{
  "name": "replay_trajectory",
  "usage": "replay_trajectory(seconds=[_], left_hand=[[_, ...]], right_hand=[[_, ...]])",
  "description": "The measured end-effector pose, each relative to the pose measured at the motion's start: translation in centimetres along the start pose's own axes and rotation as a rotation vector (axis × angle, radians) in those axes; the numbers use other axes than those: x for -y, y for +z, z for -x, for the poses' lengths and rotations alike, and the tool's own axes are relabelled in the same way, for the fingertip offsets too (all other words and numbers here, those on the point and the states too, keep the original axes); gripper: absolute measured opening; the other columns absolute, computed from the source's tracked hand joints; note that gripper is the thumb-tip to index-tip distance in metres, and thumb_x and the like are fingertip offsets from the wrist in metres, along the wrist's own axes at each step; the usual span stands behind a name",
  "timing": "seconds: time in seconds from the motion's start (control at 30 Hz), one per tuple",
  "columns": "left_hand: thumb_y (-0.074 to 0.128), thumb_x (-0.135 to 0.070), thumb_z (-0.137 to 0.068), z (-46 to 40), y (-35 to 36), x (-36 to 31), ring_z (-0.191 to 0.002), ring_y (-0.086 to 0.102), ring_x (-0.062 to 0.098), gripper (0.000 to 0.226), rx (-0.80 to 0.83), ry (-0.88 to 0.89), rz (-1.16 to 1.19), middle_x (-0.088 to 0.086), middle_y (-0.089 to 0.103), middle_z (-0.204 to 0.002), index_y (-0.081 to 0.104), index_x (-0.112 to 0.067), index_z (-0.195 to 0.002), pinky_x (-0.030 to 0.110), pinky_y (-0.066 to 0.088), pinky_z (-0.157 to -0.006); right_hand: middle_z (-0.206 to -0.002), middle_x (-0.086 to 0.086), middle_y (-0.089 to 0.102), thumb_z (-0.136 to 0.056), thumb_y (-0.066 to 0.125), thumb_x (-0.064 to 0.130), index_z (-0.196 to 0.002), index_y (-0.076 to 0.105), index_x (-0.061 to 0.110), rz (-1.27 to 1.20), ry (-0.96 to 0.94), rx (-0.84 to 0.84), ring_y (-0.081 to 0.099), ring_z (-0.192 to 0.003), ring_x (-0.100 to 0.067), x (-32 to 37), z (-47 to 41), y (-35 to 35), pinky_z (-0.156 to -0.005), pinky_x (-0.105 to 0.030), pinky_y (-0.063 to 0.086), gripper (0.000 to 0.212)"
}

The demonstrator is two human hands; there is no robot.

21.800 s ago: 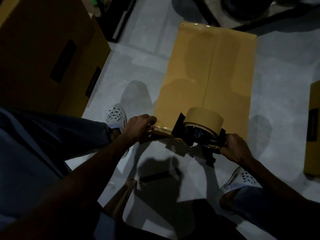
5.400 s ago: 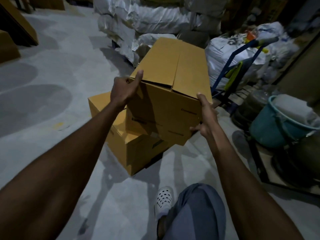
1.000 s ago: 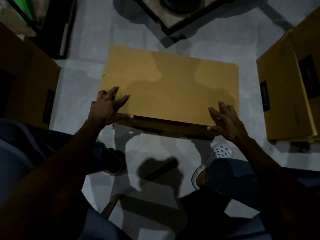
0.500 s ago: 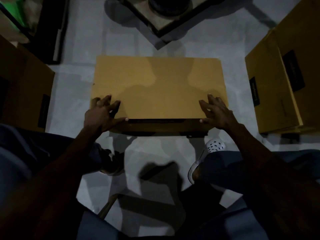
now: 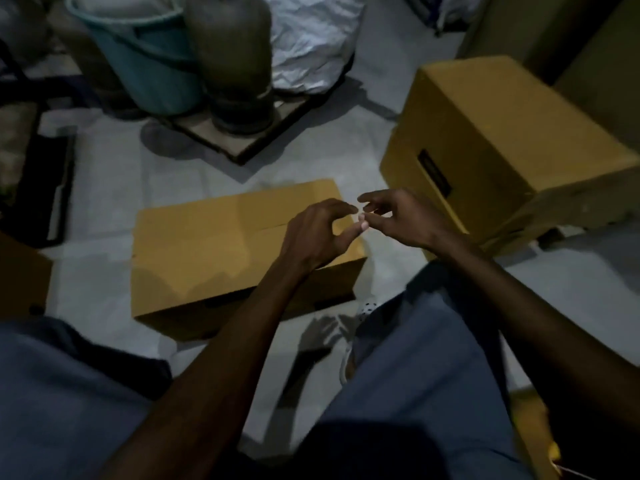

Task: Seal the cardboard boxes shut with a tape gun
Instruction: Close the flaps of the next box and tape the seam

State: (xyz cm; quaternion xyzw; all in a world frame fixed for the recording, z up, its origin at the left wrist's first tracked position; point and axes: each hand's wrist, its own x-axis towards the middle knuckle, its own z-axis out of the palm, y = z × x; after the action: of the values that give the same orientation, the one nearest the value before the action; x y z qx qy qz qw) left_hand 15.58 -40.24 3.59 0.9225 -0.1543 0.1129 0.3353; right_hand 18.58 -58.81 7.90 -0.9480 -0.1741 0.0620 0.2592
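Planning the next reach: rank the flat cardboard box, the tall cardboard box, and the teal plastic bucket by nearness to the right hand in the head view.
1. Flat cardboard box, just left, below the right hand.
2. Tall cardboard box, right.
3. Teal plastic bucket, far upper left.

Both hands are coming off the flat brown cardboard box (image 5: 221,251): half a second ago they were pressing its near edge, now the left hand (image 5: 317,233) and right hand (image 5: 398,216) are meeting fingertip to fingertip above its right end.
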Motion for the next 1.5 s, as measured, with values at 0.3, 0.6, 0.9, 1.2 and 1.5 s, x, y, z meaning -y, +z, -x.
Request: replay_trajectory(seconds=[0.3, 0.6, 0.9, 1.2, 1.5], left_hand=[[0.06, -0.054, -0.09, -0.5, 3.8, -17.1, -0.106, 0.065, 0.019, 0.038, 0.112, 0.618, -0.033, -0.005, 0.07, -0.117, 0.069, -0.029, -0.118, 0.032, 0.056, -0.071], [0.062, -0.051, -0.089, 8.0, 13.0, -29.4, -0.101, 0.067, 0.022, 0.039, 0.506, 0.856, 0.063, -0.005, 0.069, -0.116, 0.069, -0.027, -0.119, 0.028, 0.049, -0.065], [0.058, -0.053, -0.09, 10.4, 15.6, -29.0, -0.104, 0.063, 0.018, 0.04, 0.648, 0.824, 0.017, -0.008, 0.066, -0.122, 0.067, -0.027, -0.119, 0.031, 0.05, -0.074], [0.061, -0.073, -0.077, 10.7, 15.6, -27.8, -0.117, 0.057, 0.013, 0.066, 0.755, 0.757, 0.024, -0.013, 0.059, -0.133, 0.059, -0.034, -0.13, 0.033, 0.05, -0.087], [0.074, -0.066, -0.07, 7.9, 12.5, -26.8, -0.126, 0.051, 0.012, 0.076, 0.644, 0.634, 0.086, -0.012, 0.053, -0.141, 0.056, -0.03, -0.135, 0.033, 0.046, -0.096]], right_hand=[[-0.098, 0.004, 0.075, -0.093, 0.064, 0.029, -0.114, 0.073, 0.019, 0.059, 0.109, -0.251, 0.066, -0.078, 0.004, -5.3, 19.7, -12.0, -0.067, -0.012, 0.051, 0.025], [-0.088, 0.01, 0.075, -0.083, 0.075, 0.037, -0.094, 0.077, 0.022, -0.033, 0.454, -0.086, 0.068, -0.077, 0.005, -12.8, 40.3, -12.4, -0.068, -0.024, 0.056, 0.019], [-0.092, 0.001, 0.07, -0.063, 0.084, 0.053, -0.104, 0.069, 0.018, -0.342, 0.88, 0.205, 0.066, -0.084, -0.019, -22.1, 45.9, -5.6, -0.089, -0.039, 0.053, 0.056], [-0.076, 0.005, 0.061, -0.089, 0.059, 0.052, -0.087, 0.063, 0.016, -0.909, 0.84, 0.293, 0.054, -0.059, -0.007, -19.9, 45.6, -3.4, -0.06, -0.023, 0.045, 0.036], [-0.072, -0.011, 0.06, -0.087, 0.055, 0.062, -0.081, 0.065, 0.005, -0.902, 0.864, 0.124, 0.053, -0.055, -0.019, -17.2, 43.2, -4.5, -0.058, -0.03, 0.047, 0.058]])
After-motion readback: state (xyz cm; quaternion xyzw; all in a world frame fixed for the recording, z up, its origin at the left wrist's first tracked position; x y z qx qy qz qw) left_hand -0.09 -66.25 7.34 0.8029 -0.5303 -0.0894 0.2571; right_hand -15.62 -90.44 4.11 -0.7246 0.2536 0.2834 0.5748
